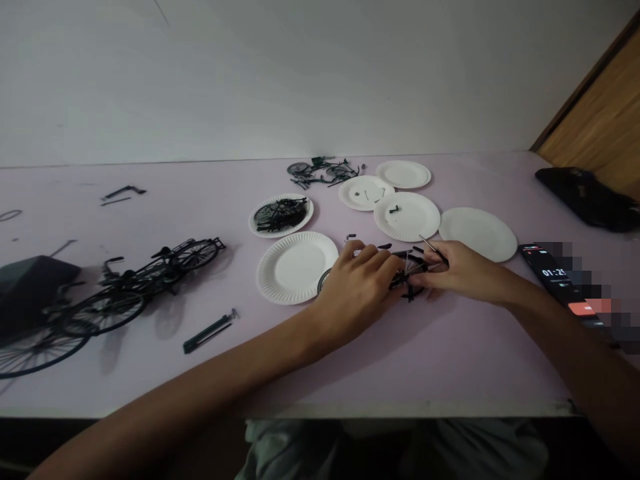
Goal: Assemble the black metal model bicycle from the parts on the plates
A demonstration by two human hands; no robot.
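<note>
A small black model bicycle [413, 268] lies on its side low over the table, between my two hands. My left hand [357, 280] is wrapped over its front and middle, hiding much of the frame and most of one wheel. In the fingers of my right hand [457, 270] is a thin pointed metal tool [433, 249], its tip aimed up and to the left. Those fingertips are at the spoked wheel on the bicycle's right end. What the tool touches, if anything, I cannot make out.
Paper plates surround my hands: a ribbed plate [297, 267], a plate of black bicycle parts [280, 215], a plate with one small part [407, 217]. Model bicycles [165, 267] stand at left. A phone [555, 273] lies right, a black pouch [585, 197] behind it.
</note>
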